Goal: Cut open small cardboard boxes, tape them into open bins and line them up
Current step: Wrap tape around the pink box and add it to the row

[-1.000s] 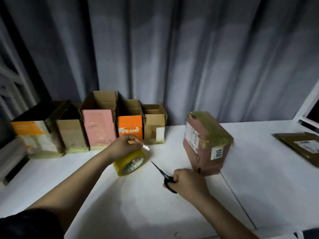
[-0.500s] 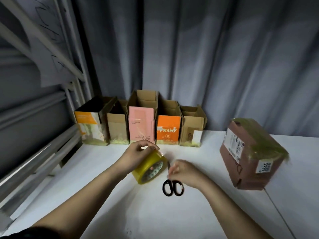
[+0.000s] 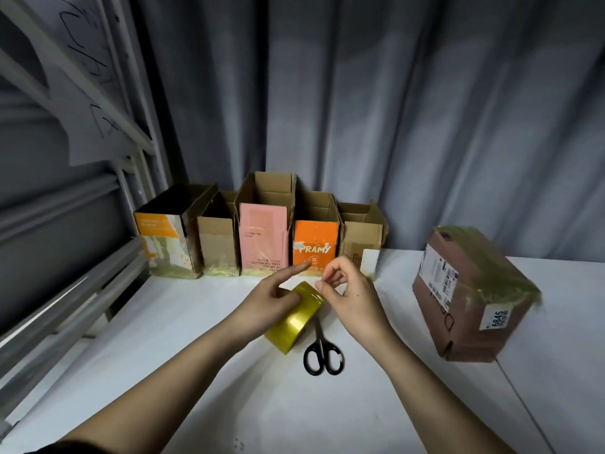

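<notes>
While the left hand (image 3: pixel 262 303) is gripping the tape roll (image 3: pixel 292 317) from its left side, thumb and lower fingers curled on the yellow band and the index finger sticking out straight toward the bins, the right hand (image 3: pixel 353 296) is working at the roll's upper edge. Its thumb and forefinger are pinching together right at the tape's rim (whether a loose end is caught between them is too small to tell); the other fingers are curling loosely above.

Scissors (image 3: pixel 322 350) are lying flat on the table (image 3: pixel 163 371) just in front of the roll, black handles toward the person, blades running under the right wrist.

Behind the roll, five open bins are standing in a row against the curtain (image 3: pixel 360 109): white-and-orange bin (image 3: pixel 163 245), plain brown bin (image 3: pixel 217 249), pink bin (image 3: pixel 262 240), orange bin (image 3: pixel 314 244), and a second brown bin (image 3: pixel 361 237), each touching the next.

Well right of the roll, a closed brown box (image 3: pixel 471 296) is sitting tilted, wrapped in yellowish tape, white labels showing on two faces.

Left of the roll, a metal frame (image 3: pixel 82 290) is running along the table's edge.
</notes>
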